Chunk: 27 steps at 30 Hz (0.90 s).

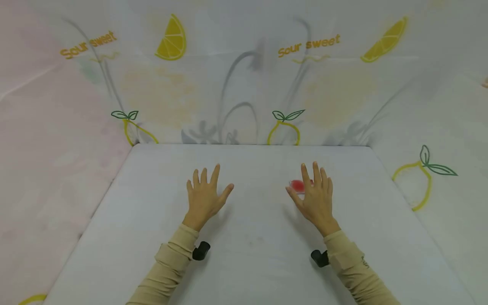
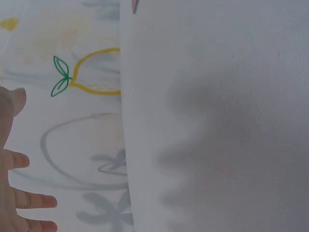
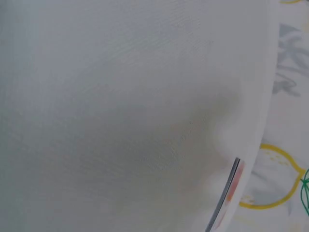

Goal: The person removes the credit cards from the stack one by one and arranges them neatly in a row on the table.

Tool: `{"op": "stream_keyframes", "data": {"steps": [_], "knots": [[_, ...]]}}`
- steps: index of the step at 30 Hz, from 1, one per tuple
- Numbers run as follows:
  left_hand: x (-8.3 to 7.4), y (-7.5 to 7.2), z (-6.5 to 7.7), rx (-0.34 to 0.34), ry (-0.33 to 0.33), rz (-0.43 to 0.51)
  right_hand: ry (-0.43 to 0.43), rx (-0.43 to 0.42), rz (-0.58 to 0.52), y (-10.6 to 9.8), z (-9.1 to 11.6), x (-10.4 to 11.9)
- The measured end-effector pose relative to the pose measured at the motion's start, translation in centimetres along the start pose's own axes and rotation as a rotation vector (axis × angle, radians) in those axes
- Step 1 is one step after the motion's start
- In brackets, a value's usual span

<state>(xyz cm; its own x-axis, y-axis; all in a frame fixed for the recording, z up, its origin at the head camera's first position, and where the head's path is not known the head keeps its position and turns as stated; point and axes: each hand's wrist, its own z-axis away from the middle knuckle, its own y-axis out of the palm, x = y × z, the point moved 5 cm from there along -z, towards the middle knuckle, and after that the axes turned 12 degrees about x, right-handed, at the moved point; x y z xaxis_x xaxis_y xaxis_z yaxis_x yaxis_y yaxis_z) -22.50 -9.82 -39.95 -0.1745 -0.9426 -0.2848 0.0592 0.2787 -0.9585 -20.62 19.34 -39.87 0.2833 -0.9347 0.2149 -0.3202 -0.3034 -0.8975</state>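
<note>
My left hand hovers over the left half of the white table, fingers spread and holding nothing. In the left wrist view, part of the left hand shows at the left edge. My right hand hovers, also spread, over the right half. Partly hidden behind its fingers lies a small flat thing, red and white; its kind cannot be told. The right wrist view shows that flat thing edge-on, with a thin dark and silvery rim. No part of the right hand appears there.
The white table reaches back to a cloth wall printed with lemons and words. Similar cloth hangs at both sides. A black wrist camera sits at the left cuff, another black camera at the right cuff.
</note>
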Motion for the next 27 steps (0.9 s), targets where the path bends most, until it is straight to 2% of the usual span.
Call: {"op": "stream_keyframes", "data": {"steps": [3, 6, 13, 19, 27], "knots": [[-0.7, 0.2, -0.3, -0.035, 0.042, -0.014, -0.024, -0.01, -0.011, -0.1, 0.1, -0.6], [-1.4, 0.5, -0.6, -0.088, 0.115, -0.032, -0.071, -0.011, -0.035, -0.2, 0.2, -1.3], [-2.9, 1.0, -1.3, -0.216, 0.28, -0.02, -0.117, 0.125, -0.107, -0.7, 0.1, -2.9], [-4.4, 1.5, -2.3, -0.212, 0.342, -0.009, -0.166, 0.142, -0.16, -1.3, -0.4, -4.3], [-7.2, 1.9, -4.2, -0.161, 0.417, 0.025, -0.152, 0.168, -0.257, -1.8, -1.1, -6.4]]}}
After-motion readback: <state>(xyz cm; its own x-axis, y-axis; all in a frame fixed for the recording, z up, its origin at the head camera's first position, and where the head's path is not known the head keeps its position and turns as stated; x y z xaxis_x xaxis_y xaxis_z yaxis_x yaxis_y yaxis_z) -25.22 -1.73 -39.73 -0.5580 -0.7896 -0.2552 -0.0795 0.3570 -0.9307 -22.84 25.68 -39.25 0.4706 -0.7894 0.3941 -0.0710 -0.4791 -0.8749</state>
